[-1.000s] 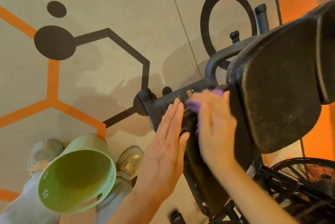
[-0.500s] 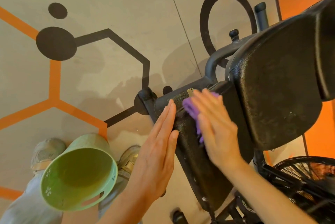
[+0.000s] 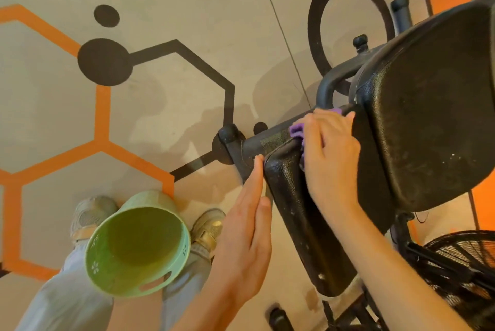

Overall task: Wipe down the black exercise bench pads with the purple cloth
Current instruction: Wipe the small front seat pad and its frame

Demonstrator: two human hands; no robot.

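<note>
My right hand presses the purple cloth flat onto the narrow black pad's far end. My left hand, fingers straight, rests against its side; no readable writing.

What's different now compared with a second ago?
The right hand has slid the purple cloth back up to the far end of the narrow pad, after dipping nearer. The left hand stays flat against the pad's side. The green bucket and big pad haven't moved.
</note>
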